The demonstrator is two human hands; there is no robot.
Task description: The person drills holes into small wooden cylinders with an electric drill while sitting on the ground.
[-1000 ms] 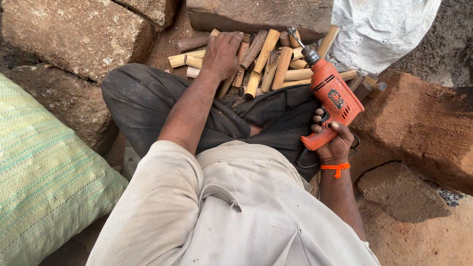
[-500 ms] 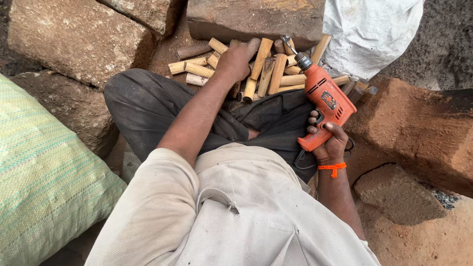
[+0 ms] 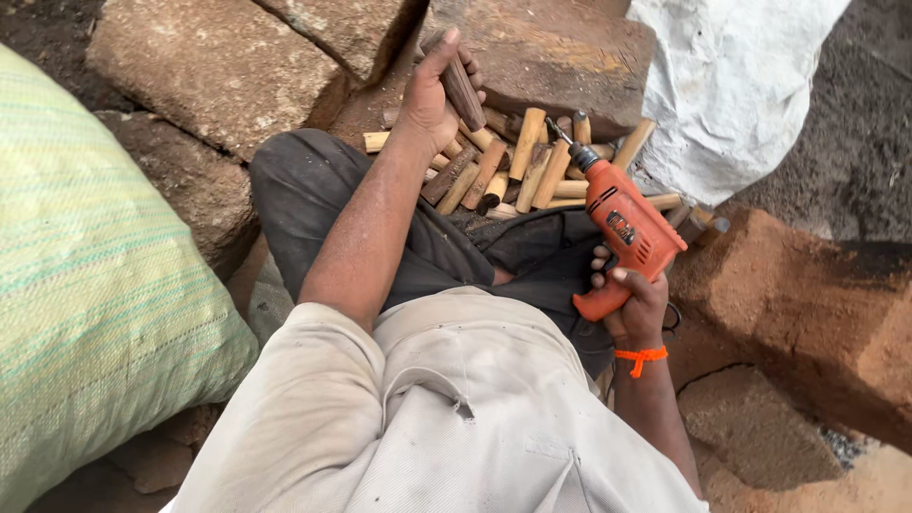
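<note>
Between stone blocks (image 3: 199, 81), pegs (image 3: 518, 166) lie piled past the knees, hemmed tight; sack (image 3: 85, 285) crowds the left. Pile partly hidden behind drill (image 3: 627, 233). Left hand (image 3: 432, 100), arm outstretched, is wrapped round one dark peg (image 3: 464, 92), lifted. Right hand (image 3: 635, 304) is clenched on the drill's handle, bit aimed at pile.

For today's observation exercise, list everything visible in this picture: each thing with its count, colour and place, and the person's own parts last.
wooden stick: one, dark brown, gripped in the left hand
wooden sticks pile: many, tan and brown, on the ground ahead of the knees
power drill: one, orange, in the right hand, bit towards the pile
stone blocks: several, reddish brown, around the pile
woven sack: one, pale green, far left
plastic sheet: one, white, upper right
wrist thread: one, orange, right wrist
left hand: raised over the pile
right hand: around the drill grip
</note>
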